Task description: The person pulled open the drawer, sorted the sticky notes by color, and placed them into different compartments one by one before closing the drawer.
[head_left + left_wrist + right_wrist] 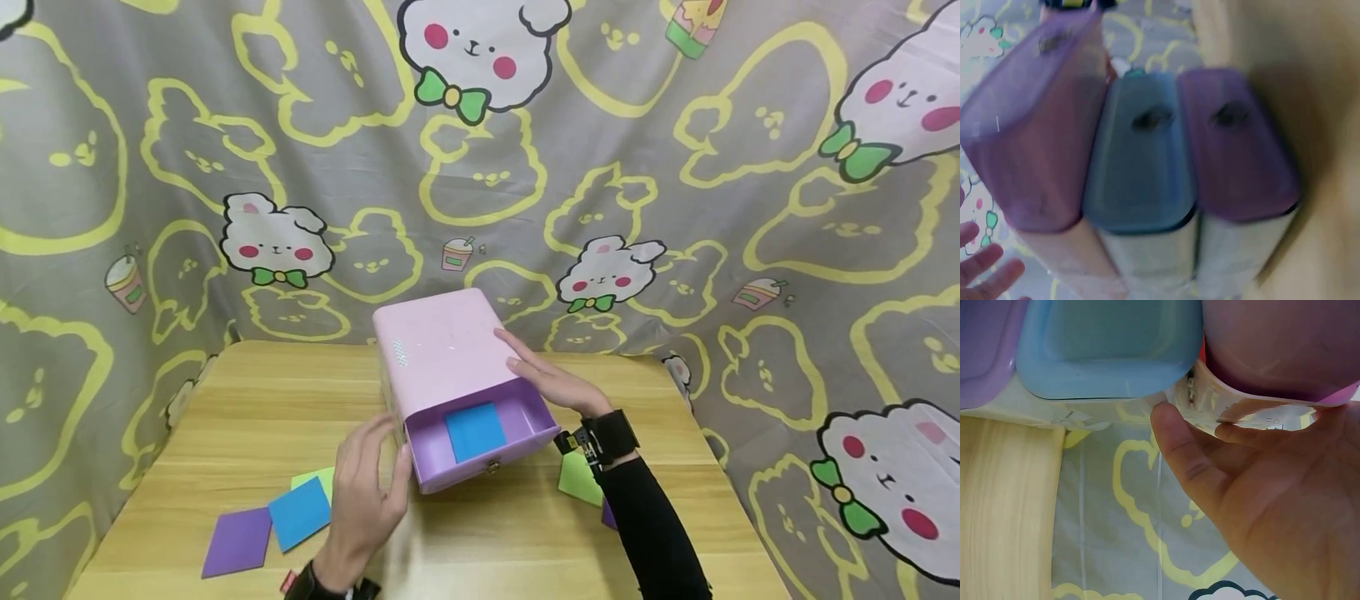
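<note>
A small pink-topped drawer unit (442, 342) stands on the table with its top purple drawer (457, 477) pulled out. Inside that drawer lies a blue square (480, 429). Below it, a blue drawer (1141, 162) and a lower purple drawer (1235, 156) are closed in the left wrist view, which is blurred. My right hand (555, 379) rests against the unit's right side, fingers extended over the top edge; its thumb (1188, 456) touches the side in the right wrist view. Beside the drawer's left corner is my left hand (367, 492), fingers loosely spread and holding nothing.
Left on the table lie a purple square (236, 542), a blue square (300, 512) and a partly covered green one (318, 477). Near my right forearm are a green square (579, 479) and a mostly hidden purple piece (609, 515). A patterned curtain (360, 167) hangs behind the table.
</note>
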Motion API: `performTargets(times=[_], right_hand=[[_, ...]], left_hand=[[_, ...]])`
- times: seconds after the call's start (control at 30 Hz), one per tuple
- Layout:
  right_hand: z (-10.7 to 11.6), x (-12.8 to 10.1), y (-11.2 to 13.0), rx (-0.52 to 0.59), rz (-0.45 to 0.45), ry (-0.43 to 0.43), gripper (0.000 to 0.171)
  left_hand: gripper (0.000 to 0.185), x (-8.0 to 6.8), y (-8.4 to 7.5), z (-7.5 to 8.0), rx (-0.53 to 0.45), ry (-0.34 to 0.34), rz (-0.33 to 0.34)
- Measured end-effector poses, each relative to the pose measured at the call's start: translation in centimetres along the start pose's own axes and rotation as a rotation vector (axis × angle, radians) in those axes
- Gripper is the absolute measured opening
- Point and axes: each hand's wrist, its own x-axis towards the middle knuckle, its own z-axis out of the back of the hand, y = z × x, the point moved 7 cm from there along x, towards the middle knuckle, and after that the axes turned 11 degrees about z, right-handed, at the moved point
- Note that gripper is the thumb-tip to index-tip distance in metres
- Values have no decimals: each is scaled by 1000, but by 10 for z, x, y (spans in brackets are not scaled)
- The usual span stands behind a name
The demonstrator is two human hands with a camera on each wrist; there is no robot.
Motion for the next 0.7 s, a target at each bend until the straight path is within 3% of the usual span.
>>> performTargets(times=[0.13,0.23,0.43,0.7], right_hand=[[-1,1,-1,13,12,-4,57],[-1,1,-1,22,20,-15,57],[-2,0,-2,28,30,-33,56],[-4,1,0,39,47,-43,57]], left_hand=[[21,-29,-4,5,1,5,-23],[19,-44,5,9,54,19,-22],[25,-53,46,21,245,57,41],[47,-57,101,38,455,192,182]])
